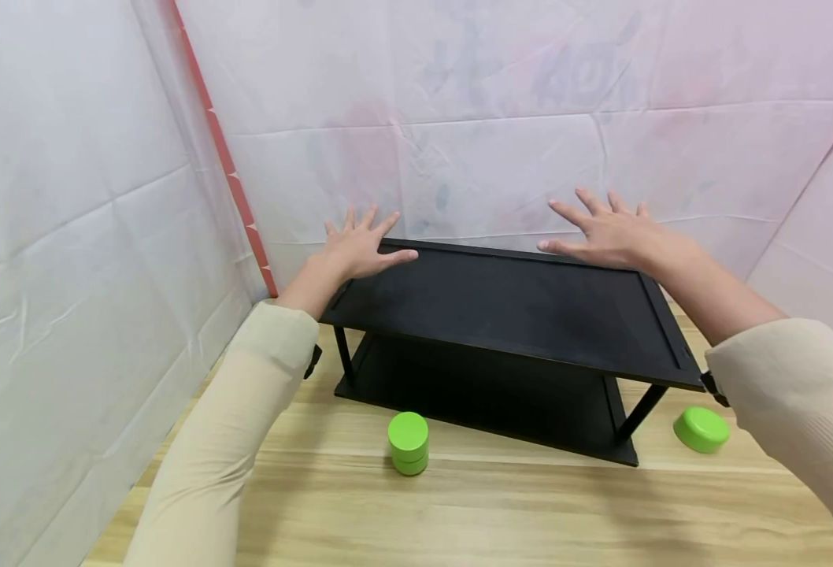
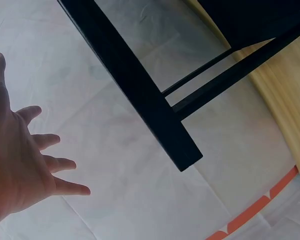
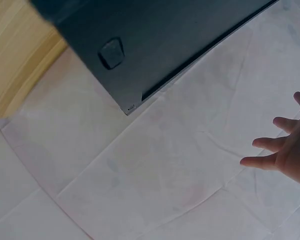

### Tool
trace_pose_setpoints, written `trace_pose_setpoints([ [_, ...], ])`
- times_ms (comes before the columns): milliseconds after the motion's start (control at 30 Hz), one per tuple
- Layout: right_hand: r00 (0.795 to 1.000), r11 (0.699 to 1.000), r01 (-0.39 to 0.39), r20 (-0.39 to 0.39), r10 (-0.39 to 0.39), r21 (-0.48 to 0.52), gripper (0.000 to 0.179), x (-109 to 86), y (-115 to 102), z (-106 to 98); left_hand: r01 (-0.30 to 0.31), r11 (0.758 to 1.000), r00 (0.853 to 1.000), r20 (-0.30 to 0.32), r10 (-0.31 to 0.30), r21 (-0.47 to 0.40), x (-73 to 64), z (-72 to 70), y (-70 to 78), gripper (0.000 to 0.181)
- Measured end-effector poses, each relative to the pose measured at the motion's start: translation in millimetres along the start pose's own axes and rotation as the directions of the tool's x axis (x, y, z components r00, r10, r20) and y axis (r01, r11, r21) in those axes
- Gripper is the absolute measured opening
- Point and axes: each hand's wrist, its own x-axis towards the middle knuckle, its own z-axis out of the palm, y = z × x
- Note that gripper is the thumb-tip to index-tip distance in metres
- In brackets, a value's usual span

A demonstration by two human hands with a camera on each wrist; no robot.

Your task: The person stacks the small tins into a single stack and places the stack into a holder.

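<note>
Both hands hang in the air with fingers spread and hold nothing. In the head view my left hand (image 1: 358,248) overlaps the far left corner of a black two-tier shelf (image 1: 509,303), while my right hand (image 1: 611,235) appears over its far right edge. The left wrist view shows the left hand (image 2: 20,155) apart from the shelf's dark edge (image 2: 135,90). Seen from the right wrist, the right hand (image 3: 290,145) is likewise apart from the shelf panel (image 3: 155,45).
A green round container (image 1: 409,445) stands on the wooden table (image 1: 501,512) before the shelf. Another green round piece (image 1: 701,429) lies right of the shelf. White sheeting (image 1: 494,173) rises behind and at both sides, with a red strip (image 1: 225,157) at the left corner.
</note>
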Motion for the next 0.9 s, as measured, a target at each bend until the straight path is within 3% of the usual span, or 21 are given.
trace_pose_setpoints([
  [367,1.0,1.0,0.014,-0.009,-0.014,-0.006,0.085,-9.1,2.9,3.9,-0.024,1.0,1.0,-0.014,0.024,-0.001,-9.8,1.9,-5.1,0.085],
  [767,0.995,0.997,0.067,-0.075,-0.07,-0.041,0.082,-50.0,4.8,24.9,-0.077,0.997,0.995,-0.066,0.078,0.02,-35.1,21.6,-19.6,0.084],
  [900,0.99,0.995,0.093,-0.098,-0.097,-0.044,0.08,-64.1,4.0,35.8,-0.125,0.992,0.987,-0.102,0.127,0.025,-45.0,30.7,-24.0,0.082],
])
